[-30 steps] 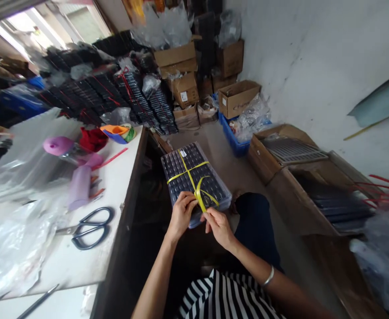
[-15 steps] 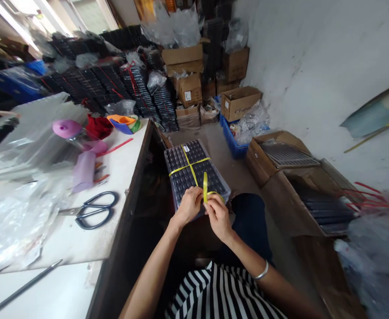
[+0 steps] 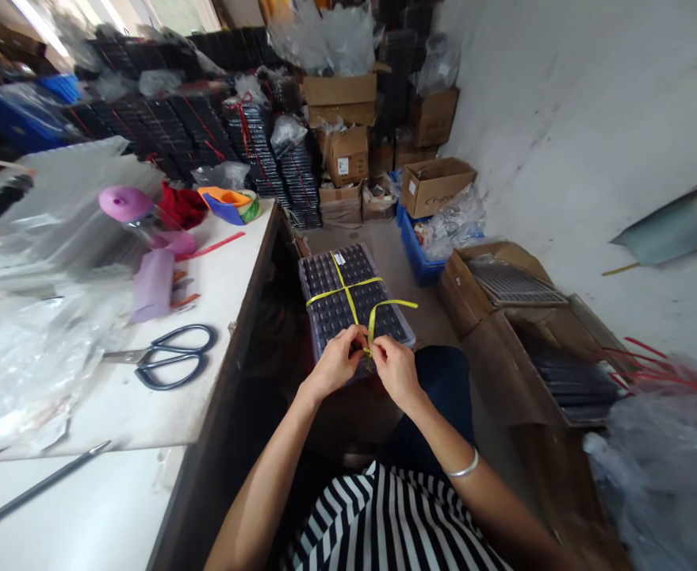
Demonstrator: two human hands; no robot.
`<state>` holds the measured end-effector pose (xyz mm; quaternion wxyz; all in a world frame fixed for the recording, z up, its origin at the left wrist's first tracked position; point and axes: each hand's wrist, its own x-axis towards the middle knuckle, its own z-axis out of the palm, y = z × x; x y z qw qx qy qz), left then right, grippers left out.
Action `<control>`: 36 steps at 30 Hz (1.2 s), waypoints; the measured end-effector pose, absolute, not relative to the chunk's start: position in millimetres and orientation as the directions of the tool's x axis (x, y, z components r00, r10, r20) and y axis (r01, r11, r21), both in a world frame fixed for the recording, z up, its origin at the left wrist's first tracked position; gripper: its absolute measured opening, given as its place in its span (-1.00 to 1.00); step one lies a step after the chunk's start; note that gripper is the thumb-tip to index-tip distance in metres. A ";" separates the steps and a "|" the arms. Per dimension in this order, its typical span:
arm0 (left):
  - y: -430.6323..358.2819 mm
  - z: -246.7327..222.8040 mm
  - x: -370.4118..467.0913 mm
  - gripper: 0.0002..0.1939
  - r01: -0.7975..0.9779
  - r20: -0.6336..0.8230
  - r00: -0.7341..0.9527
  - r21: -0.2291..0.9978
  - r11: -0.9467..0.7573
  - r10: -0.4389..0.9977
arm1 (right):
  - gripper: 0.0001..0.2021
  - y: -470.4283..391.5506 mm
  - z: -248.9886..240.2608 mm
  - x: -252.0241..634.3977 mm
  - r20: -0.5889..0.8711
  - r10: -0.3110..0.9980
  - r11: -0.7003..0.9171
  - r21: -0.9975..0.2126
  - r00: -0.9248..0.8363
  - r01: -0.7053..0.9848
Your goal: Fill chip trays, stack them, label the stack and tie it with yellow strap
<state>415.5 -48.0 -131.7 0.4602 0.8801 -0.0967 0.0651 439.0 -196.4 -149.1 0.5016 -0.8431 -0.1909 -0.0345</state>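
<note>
A flat pack of clear-edged trays with rows of black pieces [image 3: 324,317] sits low in front of me, beside the table. Yellow strap [image 3: 364,283] crosses over its top. At the pack's near edge my left hand [image 3: 341,358] is closed in a pinch on the strap. Close by on the right, my right hand [image 3: 394,366] also pinches the strap, fingertips nearly meeting the left ones. A loose strap end rises from between the hands and bends over to the right. The fingers partly hide where the strap pieces meet.
On the white table [image 3: 217,277] at left lie scissors [image 3: 175,357], a metal rod [image 3: 39,492], a tape dispenser [image 3: 229,205] and plastic bags [image 3: 44,357]. Open cardboard boxes [image 3: 503,333] stand at right. A blue crate [image 3: 416,246] and stacked black trays [image 3: 253,151] are farther back.
The strap's loose end, upright in a narrow loop before, now extends out to the right. My right hand has turned and closed more tightly near the left. The view has shifted slightly.
</note>
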 end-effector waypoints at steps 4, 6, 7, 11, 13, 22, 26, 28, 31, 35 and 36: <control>-48.5 -129.0 417.4 -0.64 -0.218 0.193 0.976 0.825 -0.522 -0.103 | -0.87 -199.0 -145.1 426.0 0.209 0.328 -0.323 -0.892 0.921 0.317; -48.6 -128.3 417.7 -0.64 -0.211 0.189 0.977 0.834 -0.509 -0.095 | -0.88 -195.8 -147.5 421.7 0.159 0.310 -0.251 -0.937 0.937 0.242; -48.5 -128.4 417.6 -0.64 -0.207 0.187 0.978 0.837 -0.506 -0.090 | -0.87 -193.2 -149.8 420.4 0.125 0.298 -0.205 -0.960 0.946 0.192; -47.3 -129.9 415.3 -0.72 -0.197 0.186 0.980 0.834 -0.516 -0.073 | -0.78 -185.3 -160.3 420.1 -0.058 0.337 0.031 -0.997 0.940 -0.072; -46.4 -129.3 412.3 -0.79 -0.203 0.189 0.979 0.818 -0.538 -0.082 | -0.75 -186.0 -163.1 422.3 -0.121 0.409 0.145 -0.970 0.905 -0.195; -51.0 -124.4 401.6 -0.97 -0.248 0.201 0.969 0.755 -0.607 -0.147 | -0.78 -190.9 -167.4 422.1 -0.161 0.465 0.367 -0.860 0.871 -0.355; -53.0 -127.8 406.5 -0.91 -0.217 0.185 0.976 0.754 -0.620 -0.117 | -0.85 -195.6 -167.4 420.3 -0.129 0.382 0.297 -0.920 0.915 -0.254; -53.0 -127.2 408.1 -0.90 -0.205 0.169 0.979 0.756 -0.621 -0.117 | -0.87 -196.1 -167.0 419.9 -0.099 0.318 0.254 -0.949 0.943 -0.186; -53.9 -125.5 408.8 -0.88 -0.179 0.159 0.983 0.752 -0.634 -0.088 | -0.90 -191.0 -167.7 418.8 -0.077 0.265 0.210 -0.968 0.961 -0.135; -57.3 -125.4 408.4 -0.89 -0.166 0.165 0.984 0.734 -0.658 -0.063 | -0.87 -181.3 -169.3 416.7 -0.096 0.269 0.210 -0.965 0.958 -0.156; -58.0 -125.4 408.4 -0.89 -0.173 0.169 0.983 0.727 -0.664 -0.070 | -0.86 -180.0 -169.2 416.5 -0.097 0.274 0.215 -0.964 0.957 -0.159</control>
